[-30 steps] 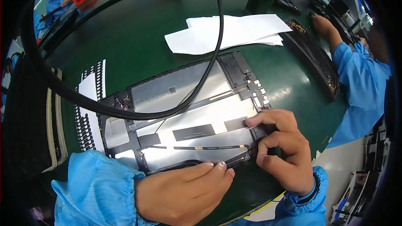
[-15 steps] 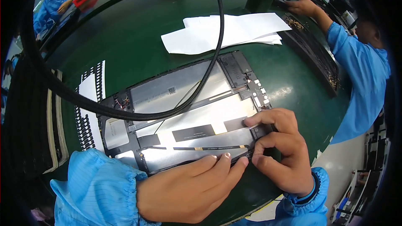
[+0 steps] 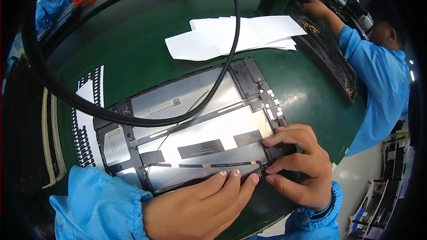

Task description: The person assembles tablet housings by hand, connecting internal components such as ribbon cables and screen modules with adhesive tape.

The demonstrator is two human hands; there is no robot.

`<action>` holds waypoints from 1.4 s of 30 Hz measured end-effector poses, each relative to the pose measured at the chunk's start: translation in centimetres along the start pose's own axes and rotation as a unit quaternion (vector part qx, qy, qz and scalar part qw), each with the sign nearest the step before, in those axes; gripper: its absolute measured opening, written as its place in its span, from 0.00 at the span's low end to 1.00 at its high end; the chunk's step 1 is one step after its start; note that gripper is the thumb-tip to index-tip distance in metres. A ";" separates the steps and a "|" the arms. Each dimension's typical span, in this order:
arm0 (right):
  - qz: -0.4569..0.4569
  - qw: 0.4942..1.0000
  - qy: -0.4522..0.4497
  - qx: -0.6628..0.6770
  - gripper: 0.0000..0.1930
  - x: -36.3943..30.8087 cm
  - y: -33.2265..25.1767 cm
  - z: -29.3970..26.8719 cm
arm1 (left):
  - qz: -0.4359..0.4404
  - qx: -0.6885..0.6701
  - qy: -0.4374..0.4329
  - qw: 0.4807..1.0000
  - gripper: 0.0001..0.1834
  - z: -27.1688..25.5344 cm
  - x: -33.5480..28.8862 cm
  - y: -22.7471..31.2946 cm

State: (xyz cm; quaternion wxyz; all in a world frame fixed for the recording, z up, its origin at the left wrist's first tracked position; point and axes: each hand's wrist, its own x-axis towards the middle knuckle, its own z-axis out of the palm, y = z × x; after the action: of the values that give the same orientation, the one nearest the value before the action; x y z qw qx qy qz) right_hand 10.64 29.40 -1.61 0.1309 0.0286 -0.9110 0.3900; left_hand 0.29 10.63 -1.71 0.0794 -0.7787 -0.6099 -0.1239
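A flat tablet-like back panel [image 3: 187, 124] with a silver shield and black strips lies on the green table [image 3: 133, 40]. My left hand [image 3: 200, 204] lies flat along its near edge, fingertips pressing the end of a thin black flex strip [image 3: 209, 165]. My right hand [image 3: 298, 164] rests on the panel's near right corner, fingers curled and pinching at that same corner beside my left fingertips. Both sleeves are blue.
A thick black cable [image 3: 178, 115] loops over the panel. White paper sheets [image 3: 235, 35] lie behind it. A sheet of small black parts [image 3: 86, 120] is at the left. A co-worker in blue [image 3: 373, 66] reaches over a dark tray [image 3: 329, 58] at the right.
My left fingertips slid right along the near edge toward my right hand. The co-worker's arm at the right reached farther toward the back of the table.
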 end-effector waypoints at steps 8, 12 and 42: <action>-0.022 0.998 0.005 -0.061 0.09 -0.1 -0.2 0.2 | -0.205 -0.208 0.263 0.920 0.16 4.1 0.2 3.4; -0.037 0.996 0.012 -0.076 0.10 -0.1 0.0 0.7 | -0.206 -0.206 0.271 0.918 0.15 4.3 0.3 3.4; -0.107 0.988 0.058 -0.090 0.10 -0.5 -0.6 2.1 | -0.040 -0.065 0.100 0.992 0.07 1.0 -1.6 0.2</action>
State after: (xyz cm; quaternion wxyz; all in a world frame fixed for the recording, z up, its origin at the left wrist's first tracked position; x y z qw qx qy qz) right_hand 10.72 27.46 -2.70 0.2263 0.0916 -0.9251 0.2910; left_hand 0.20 9.38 -3.08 0.0838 -0.7408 -0.6203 -0.2439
